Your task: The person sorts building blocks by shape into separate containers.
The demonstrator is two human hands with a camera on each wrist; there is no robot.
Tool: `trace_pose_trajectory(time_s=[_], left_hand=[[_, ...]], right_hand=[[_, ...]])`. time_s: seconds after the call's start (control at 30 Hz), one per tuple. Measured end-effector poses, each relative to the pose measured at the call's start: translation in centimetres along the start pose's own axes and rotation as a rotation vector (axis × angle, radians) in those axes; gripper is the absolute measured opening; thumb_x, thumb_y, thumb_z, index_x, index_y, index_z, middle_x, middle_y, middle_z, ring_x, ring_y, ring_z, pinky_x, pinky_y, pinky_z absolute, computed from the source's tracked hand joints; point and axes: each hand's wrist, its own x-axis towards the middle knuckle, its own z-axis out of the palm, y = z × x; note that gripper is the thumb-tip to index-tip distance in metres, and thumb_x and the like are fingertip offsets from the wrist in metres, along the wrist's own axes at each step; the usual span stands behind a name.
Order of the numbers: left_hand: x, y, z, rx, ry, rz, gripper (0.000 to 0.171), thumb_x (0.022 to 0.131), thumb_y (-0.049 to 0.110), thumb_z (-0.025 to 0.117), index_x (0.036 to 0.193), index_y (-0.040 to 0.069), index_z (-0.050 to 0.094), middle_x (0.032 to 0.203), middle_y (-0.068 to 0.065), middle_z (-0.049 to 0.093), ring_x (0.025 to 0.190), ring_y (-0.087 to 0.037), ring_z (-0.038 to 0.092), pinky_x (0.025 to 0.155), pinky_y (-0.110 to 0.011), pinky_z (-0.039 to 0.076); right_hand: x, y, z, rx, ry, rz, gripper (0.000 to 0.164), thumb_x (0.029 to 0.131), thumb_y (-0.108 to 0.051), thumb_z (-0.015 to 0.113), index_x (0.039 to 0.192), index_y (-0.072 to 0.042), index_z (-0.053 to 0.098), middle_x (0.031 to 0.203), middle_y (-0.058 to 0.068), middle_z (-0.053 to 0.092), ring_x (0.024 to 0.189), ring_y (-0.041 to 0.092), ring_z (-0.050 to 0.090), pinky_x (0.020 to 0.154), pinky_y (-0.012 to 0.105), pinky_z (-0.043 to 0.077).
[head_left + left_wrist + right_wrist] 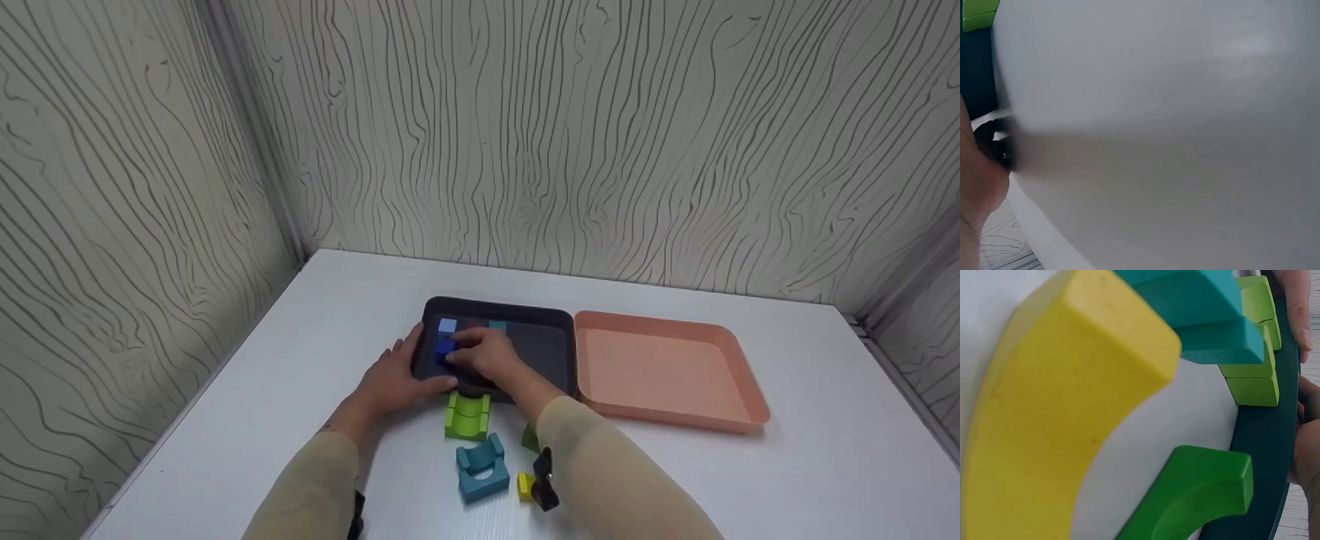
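Observation:
My right hand (487,355) reaches into the dark tray (544,352) and pinches a blue block (445,348) between thumb and fingers, toward the tray's left side. Behind it in the tray sit a light blue block (447,326) and a teal block (497,325), with a dark red piece between them, partly covered by the hand. At the tray's left front corner rests my left hand (394,381), its fingers stretched along the left side and the thumb by the front rim. Light green curved blocks (466,418) stand right against the tray's front.
To the right, a salmon tray (664,367) sits beside the dark one. Nearer me lie teal arch blocks (484,487), a yellow arch block (1027,422) and a dark green arch block (1196,481), the last two partly behind my right arm in the head view. Patterned panels (525,150) enclose the white table.

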Motion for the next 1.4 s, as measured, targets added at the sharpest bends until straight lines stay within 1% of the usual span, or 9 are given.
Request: trace_pose_trajectory(time_s=[0.13, 0.37, 0.47, 0.63, 0.77, 0.93, 1.03, 1.23, 1.4], left_hand=[[0.0, 0.1, 0.0, -0.005, 0.002, 0.001, 0.122, 0.081, 0.081, 0.073, 0.173, 0.024, 0.014, 0.172, -0.016, 0.03, 0.158, -0.049, 0.022, 0.122, -0.067, 0.026], [-0.1, 0.1, -0.1, -0.009, -0.002, 0.01, 0.121, 0.083, 0.078, 0.074, 0.173, 0.023, 0.014, 0.172, -0.015, 0.029, 0.158, -0.048, 0.021, 0.123, -0.067, 0.024], [-0.1, 0.3, -0.1, -0.006, 0.002, 0.015, 0.12, 0.083, 0.076, 0.074, 0.172, 0.022, 0.015, 0.171, -0.016, 0.031, 0.157, -0.049, 0.022, 0.123, -0.067, 0.026], [-0.1, 0.4, 0.1, 0.0, 0.0, 0.014, 0.119, 0.084, 0.075, 0.074, 0.172, 0.022, 0.015, 0.17, -0.02, 0.032, 0.156, -0.052, 0.024, 0.122, -0.067, 0.027], [0.0, 0.3, 0.0, -0.011, -0.001, 0.012, 0.119, 0.083, 0.075, 0.075, 0.173, 0.023, 0.015, 0.171, -0.017, 0.031, 0.157, -0.05, 0.023, 0.122, -0.067, 0.026], [0.0, 0.1, -0.1, -0.016, 0.0, 0.003, 0.121, 0.082, 0.075, 0.076, 0.173, 0.025, 0.014, 0.172, -0.016, 0.03, 0.157, -0.047, 0.025, 0.122, -0.067, 0.027], [0.0, 0.1, -0.1, -0.019, 0.004, 0.001, 0.122, 0.081, 0.076, 0.076, 0.173, 0.026, 0.013, 0.172, -0.016, 0.03, 0.157, -0.046, 0.025, 0.122, -0.068, 0.027], [-0.1, 0.1, 0.0, -0.02, 0.003, -0.011, 0.122, 0.081, 0.076, 0.076, 0.173, 0.026, 0.013, 0.172, -0.019, 0.029, 0.156, -0.048, 0.026, 0.121, -0.068, 0.027], [-0.1, 0.3, 0.1, -0.01, -0.007, -0.034, 0.122, 0.082, 0.076, 0.075, 0.173, 0.025, 0.012, 0.173, -0.018, 0.027, 0.157, -0.048, 0.024, 0.122, -0.069, 0.025]], right_hand=[[0.1, 0.1, 0.0, -0.011, 0.005, -0.001, 0.042, 0.093, -0.016, 0.083, 0.133, -0.007, 0.074, 0.134, 0.014, 0.071, 0.129, 0.031, 0.061, 0.113, 0.048, 0.046], [0.0, 0.1, -0.2, -0.012, -0.015, -0.008, 0.046, 0.094, -0.018, 0.083, 0.138, -0.01, 0.071, 0.137, 0.013, 0.069, 0.13, 0.031, 0.06, 0.115, 0.048, 0.045], [-0.2, -0.1, -0.6, 0.016, -0.03, -0.043, 0.049, 0.094, -0.018, 0.083, 0.139, -0.009, 0.069, 0.137, 0.013, 0.069, 0.13, 0.031, 0.061, 0.114, 0.047, 0.046], [-1.0, -0.6, -2.0, 0.077, -0.044, -0.133, 0.053, 0.094, -0.017, 0.082, 0.142, -0.002, 0.066, 0.136, 0.015, 0.07, 0.13, 0.031, 0.063, 0.111, 0.047, 0.049], [-1.9, -1.3, -3.4, 0.112, -0.046, -0.165, 0.053, 0.095, -0.019, 0.081, 0.143, -0.004, 0.065, 0.139, 0.016, 0.068, 0.132, 0.031, 0.062, 0.11, 0.047, 0.05], [-3.0, -1.9, -4.9, 0.158, -0.068, -0.16, 0.055, 0.096, -0.021, 0.081, 0.146, -0.005, 0.063, 0.138, 0.015, 0.069, 0.13, 0.029, 0.063, 0.108, 0.045, 0.052], [-3.9, -2.2, -5.9, 0.177, -0.071, -0.161, 0.054, 0.097, -0.02, 0.081, 0.147, -0.008, 0.063, 0.138, 0.014, 0.069, 0.13, 0.028, 0.063, 0.11, 0.046, 0.051], [-5.7, -2.5, -7.7, 0.184, -0.054, -0.166, 0.058, 0.095, -0.026, 0.083, 0.148, -0.014, 0.063, 0.146, 0.009, 0.064, 0.136, 0.028, 0.059, 0.114, 0.049, 0.047], [-7.4, -2.5, -9.0, 0.202, -0.052, -0.161, 0.062, 0.094, -0.03, 0.084, 0.149, -0.016, 0.062, 0.148, 0.006, 0.063, 0.14, 0.029, 0.056, 0.115, 0.047, 0.047]])
